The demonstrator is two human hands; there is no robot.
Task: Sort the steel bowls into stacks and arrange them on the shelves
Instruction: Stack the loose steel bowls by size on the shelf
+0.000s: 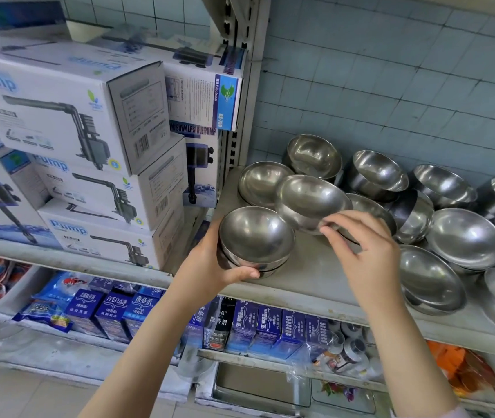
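Head view: a short stack of steel bowls [256, 239] sits at the front left edge of the shelf [309, 267], gripped by the left hand [210, 263], thumb curled under its rim. Just behind it, the right hand [364, 245] pinches the rim of a tilted bowl [309, 200]. Loose bowls [463, 233] crowd the shelf to the right. Pump boxes [59, 110] stand on the left, blue boxes [113, 309] below.

White cardboard pump boxes [59, 116] are piled up on the left. Below them, small dark blue boxes [110, 309] stand in a row. Pale blue wall tiles [391, 86] are behind. Orange packets [457, 369] lie low on the right.
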